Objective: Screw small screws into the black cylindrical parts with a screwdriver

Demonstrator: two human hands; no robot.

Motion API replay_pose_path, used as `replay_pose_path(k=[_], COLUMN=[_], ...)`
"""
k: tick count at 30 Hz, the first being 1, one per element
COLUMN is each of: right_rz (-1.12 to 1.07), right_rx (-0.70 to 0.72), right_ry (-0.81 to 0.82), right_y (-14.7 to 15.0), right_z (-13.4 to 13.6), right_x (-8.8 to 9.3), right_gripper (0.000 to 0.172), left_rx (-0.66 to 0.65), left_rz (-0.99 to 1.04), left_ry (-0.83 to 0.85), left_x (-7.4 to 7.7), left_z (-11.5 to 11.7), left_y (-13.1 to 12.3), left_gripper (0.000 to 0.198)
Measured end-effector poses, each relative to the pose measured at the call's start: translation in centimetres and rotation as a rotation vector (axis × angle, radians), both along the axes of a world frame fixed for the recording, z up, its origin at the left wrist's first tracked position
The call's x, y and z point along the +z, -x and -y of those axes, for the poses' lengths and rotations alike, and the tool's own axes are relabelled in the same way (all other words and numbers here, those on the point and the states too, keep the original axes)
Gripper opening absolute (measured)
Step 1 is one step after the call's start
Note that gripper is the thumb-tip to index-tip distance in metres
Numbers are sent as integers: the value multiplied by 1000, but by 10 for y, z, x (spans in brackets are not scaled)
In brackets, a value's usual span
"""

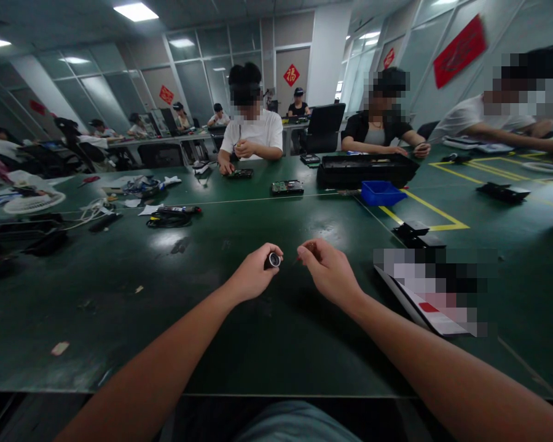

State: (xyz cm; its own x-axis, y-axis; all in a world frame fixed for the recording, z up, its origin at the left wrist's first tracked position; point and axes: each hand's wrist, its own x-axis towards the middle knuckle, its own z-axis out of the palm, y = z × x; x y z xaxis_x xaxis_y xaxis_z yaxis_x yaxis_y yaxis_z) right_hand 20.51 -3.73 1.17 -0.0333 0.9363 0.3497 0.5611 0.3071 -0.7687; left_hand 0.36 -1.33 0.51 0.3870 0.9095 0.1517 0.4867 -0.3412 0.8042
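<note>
My left hand (253, 274) is wrapped round a small black flashlight-like cylinder (273, 261). Its round, silver-rimmed end faces me. A short gap to the right of it, my right hand (328, 270) is closed, thumb against the fingers. Something thin and small seems to show at those fingertips, too blurred to name. Both hands are held above the front middle of the green table (203, 344). Right of my right hand lies a white and grey flat booklet-like object (419, 307), partly masked by blurring.
A blue bin (381, 193) stands before a long black tray (368, 170). Black parts (418, 236) lie nearer. A circuit-board unit (286, 186) and bundled black cable (172, 215) lie farther back. Across the table a person in a white shirt (270, 132) handles parts; other people sit around.
</note>
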Motion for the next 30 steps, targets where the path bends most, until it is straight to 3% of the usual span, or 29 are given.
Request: replay_pose_path(k=[3, 11, 30], right_rz=[-49, -497, -488], right_rx=[-7, -11, 47], right_ry=[4, -55, -35], right_y=[0, -1, -1], right_z=[2, -2, -7], right_x=[2, 1, -7], right_gripper=[32, 24, 25], left_rx=[-26, 56, 70], left_rz=[-38, 24, 39], left_ry=[-46, -110, -100], left_x=[-4, -14, -8], left_z=[-4, -13, -11], left_y=[2, 8, 8], left_gripper=[31, 41, 38])
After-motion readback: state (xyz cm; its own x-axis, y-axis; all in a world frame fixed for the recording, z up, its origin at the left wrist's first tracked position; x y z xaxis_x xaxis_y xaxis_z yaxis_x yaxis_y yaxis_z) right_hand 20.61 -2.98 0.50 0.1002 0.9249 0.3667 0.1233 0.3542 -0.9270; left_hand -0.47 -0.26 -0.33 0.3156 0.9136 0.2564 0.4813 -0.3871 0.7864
